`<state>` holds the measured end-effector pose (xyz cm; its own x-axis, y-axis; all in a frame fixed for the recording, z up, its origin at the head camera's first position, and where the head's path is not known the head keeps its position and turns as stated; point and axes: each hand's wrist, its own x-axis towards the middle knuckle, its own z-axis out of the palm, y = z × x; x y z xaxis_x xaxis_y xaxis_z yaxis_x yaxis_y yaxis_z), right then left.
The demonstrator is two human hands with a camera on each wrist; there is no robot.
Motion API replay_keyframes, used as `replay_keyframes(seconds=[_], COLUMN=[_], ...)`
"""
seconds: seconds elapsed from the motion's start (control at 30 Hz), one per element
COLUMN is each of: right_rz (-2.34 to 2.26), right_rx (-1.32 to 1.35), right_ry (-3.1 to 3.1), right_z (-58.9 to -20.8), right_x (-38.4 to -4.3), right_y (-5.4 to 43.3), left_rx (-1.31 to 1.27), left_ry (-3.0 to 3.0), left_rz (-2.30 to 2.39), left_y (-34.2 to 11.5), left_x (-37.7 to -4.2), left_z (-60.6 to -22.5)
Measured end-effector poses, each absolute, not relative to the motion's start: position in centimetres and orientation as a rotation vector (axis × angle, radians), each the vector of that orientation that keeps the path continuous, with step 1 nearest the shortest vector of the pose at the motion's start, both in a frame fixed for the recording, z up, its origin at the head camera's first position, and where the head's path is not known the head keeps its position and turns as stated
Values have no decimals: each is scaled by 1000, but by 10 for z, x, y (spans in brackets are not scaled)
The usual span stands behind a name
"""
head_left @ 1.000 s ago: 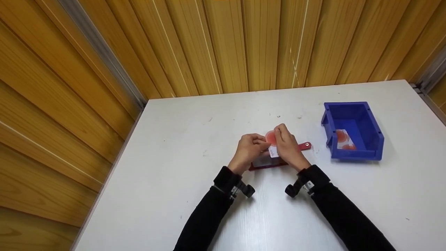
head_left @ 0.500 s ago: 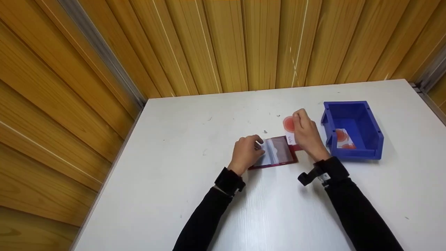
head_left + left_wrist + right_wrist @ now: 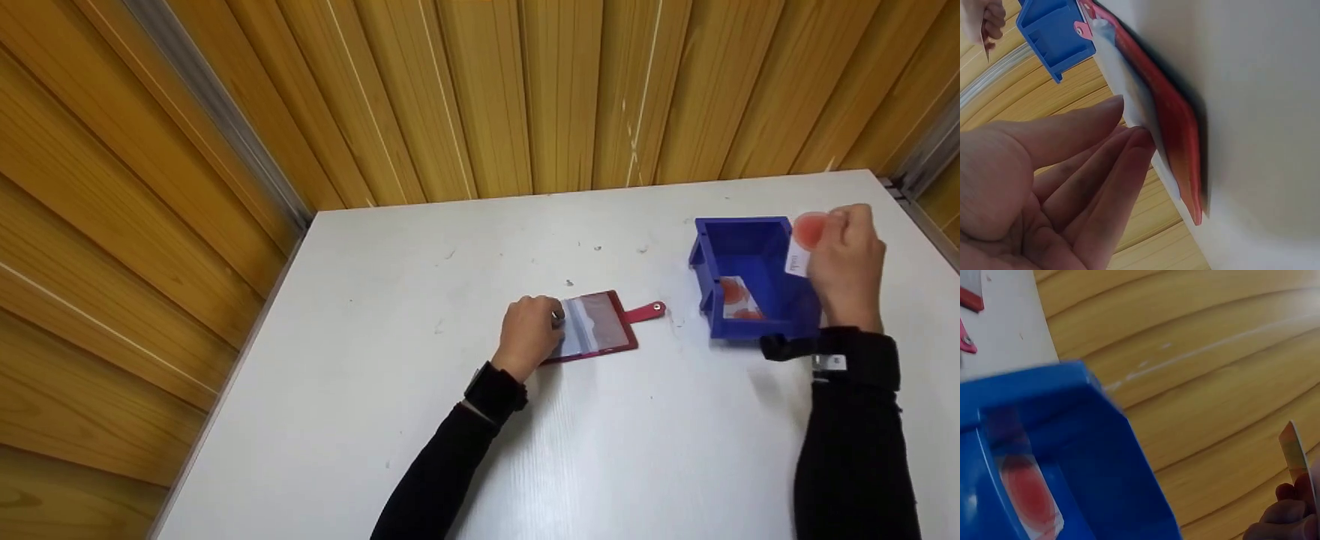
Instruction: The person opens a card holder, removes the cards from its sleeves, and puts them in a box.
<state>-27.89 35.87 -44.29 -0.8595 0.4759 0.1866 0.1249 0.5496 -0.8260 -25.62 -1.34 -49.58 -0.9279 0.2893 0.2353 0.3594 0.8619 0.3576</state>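
Observation:
A red card holder lies unfolded on the white table, its clear plastic sleeves facing up and its snap strap pointing right. My left hand is at the holder's left end. In the left wrist view the fingertips touch the sleeves, while the thumb stays a little apart from them. Over the right side of the blue bin, my right hand pinches a white card with a red circle. That card stands nearly edge-on in the right wrist view.
Inside the bin, cards with red circles lie against the left wall near the front. Wood-patterned panels rise behind the table and along its left side. A few small dark marks dot the tabletop.
My right hand has carried the card away from the card holder, rightward to the bin. The left hand has stayed at the holder, whose sleeves and strap have come into view.

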Motion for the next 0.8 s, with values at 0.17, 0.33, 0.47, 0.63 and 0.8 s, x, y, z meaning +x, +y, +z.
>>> replay_keyframes(seconds=[0.17, 0.33, 0.47, 0.63, 0.8], right_rz=[1235, 1182, 1060, 911, 820], right_rx=[-492, -438, -354, -261, -179], right_ry=[-2487, -2551, -2592, -2682, -2709], right_z=[-448, -456, -466, -479, -499], right_x=[-281, -284, -287, -293, -298], right_y=[367, 361, 351, 338, 331], left_rx=[-511, -529, -529, -520, -529], left_ry=[-2863, -2848, -2863, -2876, -2878], left_rz=[-624, -629, -618, -632, -614], left_y=[-13, -14, -15, -15, -15], left_x=[-256, -256, -256, -255, -256], left_z=[-495, -494, -494, -493, -494])
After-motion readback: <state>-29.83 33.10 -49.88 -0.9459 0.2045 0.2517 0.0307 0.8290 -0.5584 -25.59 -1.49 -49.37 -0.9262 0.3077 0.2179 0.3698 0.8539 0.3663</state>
